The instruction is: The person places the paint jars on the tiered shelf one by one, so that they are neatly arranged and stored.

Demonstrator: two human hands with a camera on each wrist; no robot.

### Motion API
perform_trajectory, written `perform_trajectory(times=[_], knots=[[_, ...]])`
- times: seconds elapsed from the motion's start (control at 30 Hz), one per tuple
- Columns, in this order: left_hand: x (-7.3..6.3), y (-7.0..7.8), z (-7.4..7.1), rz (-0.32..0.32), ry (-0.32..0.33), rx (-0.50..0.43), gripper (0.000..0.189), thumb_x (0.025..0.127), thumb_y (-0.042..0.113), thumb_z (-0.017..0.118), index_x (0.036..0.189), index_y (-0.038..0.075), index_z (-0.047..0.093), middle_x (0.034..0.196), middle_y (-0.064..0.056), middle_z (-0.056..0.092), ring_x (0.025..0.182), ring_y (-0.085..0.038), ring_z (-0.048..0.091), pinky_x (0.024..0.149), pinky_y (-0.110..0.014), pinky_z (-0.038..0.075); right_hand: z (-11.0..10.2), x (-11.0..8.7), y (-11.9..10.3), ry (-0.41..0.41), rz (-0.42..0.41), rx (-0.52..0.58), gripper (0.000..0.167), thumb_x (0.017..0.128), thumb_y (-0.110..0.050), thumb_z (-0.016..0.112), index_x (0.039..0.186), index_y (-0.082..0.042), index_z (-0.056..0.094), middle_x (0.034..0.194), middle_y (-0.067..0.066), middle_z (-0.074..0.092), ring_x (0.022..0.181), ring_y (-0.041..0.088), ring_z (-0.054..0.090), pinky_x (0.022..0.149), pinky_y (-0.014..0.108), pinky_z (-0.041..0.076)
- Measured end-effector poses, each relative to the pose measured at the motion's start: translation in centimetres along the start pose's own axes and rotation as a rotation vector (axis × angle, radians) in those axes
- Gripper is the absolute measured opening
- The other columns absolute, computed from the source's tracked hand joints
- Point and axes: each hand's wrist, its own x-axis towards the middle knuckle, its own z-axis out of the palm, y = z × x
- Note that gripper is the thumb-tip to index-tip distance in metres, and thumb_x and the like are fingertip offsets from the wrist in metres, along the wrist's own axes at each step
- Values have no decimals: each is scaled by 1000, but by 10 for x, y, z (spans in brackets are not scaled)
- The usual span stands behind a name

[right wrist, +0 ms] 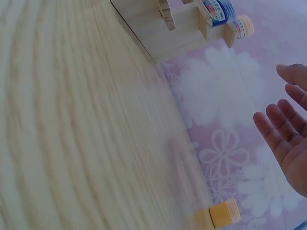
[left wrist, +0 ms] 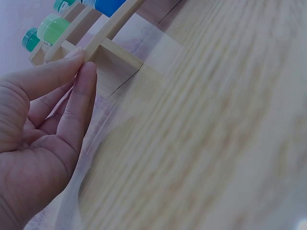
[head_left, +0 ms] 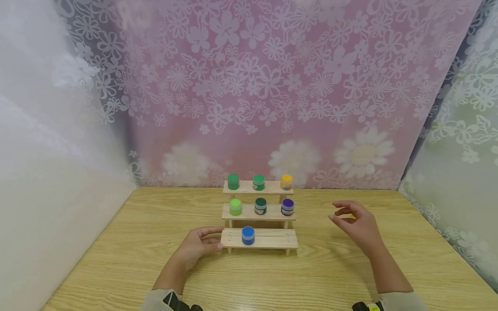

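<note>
At the left end of the bottom step of a wooden three-step stand (head_left: 272, 240), my left hand (head_left: 196, 248) pinches the board's corner between thumb and fingers. The left wrist view shows this pinch (left wrist: 79, 57) up close. A blue paint jar (head_left: 248, 236) stands on that step, left of its middle. To the right of the stand, my right hand (head_left: 359, 226) hovers with loosely bent fingers, apart from the stand and holding nothing. A yellow-orange jar (right wrist: 224, 214) stands on the table near it; in the head view the hand mostly hides this jar.
On the middle step are light green (head_left: 235, 207), dark green (head_left: 260, 206) and purple (head_left: 287, 207) jars. Two green jars (head_left: 233, 182) and a yellow jar (head_left: 286, 182) line the top step. Flowered sheeting (head_left: 249, 108) borders the wood-grain table (head_left: 155, 216) behind and at both sides.
</note>
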Motion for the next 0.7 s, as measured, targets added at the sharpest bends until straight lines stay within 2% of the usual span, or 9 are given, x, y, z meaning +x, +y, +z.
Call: perform_trajectory(times=[0.37, 0.7], knots=[[0, 2, 2, -6, 0, 7, 60, 80, 2, 79, 136, -2, 55, 114, -16, 65, 95, -23, 67, 81, -33, 56, -19, -3, 21, -35, 47, -13, 44, 92, -23, 71, 130, -4, 58, 123, -6, 53, 101, 17, 58, 78, 11, 49], [0, 1, 1, -2, -1, -10, 60, 81, 0, 77, 136, -4, 53, 115, -15, 65, 93, -22, 67, 80, -33, 56, -32, -4, 32, 35, 97, -42, 51, 92, -26, 71, 134, -3, 55, 123, -10, 52, 100, 8, 55, 75, 9, 48]])
